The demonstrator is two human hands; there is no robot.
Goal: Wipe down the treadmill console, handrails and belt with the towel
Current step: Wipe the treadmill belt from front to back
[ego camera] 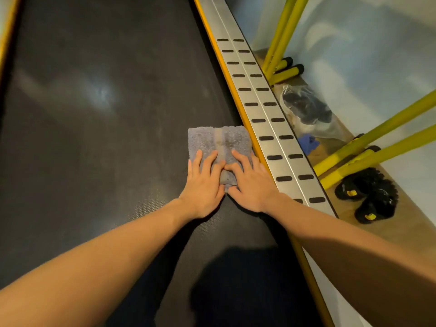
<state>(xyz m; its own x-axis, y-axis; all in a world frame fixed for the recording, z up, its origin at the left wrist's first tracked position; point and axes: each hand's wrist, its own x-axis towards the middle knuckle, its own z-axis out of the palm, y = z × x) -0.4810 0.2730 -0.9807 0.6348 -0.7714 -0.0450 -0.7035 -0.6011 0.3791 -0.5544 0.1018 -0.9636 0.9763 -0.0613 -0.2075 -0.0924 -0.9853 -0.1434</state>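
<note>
No legible text, brand, number or sign is visible. The black sandals [368, 197], to the right of the right hand [252, 182] beyond the side rail [271, 121], carry small yellow patches, too small and blurred to read.

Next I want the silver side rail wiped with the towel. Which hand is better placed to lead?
Probably the right hand. It presses the towel at the belt edge, directly beside the silver side rail. The left hand lies further inboard and would have to cross over.
</note>
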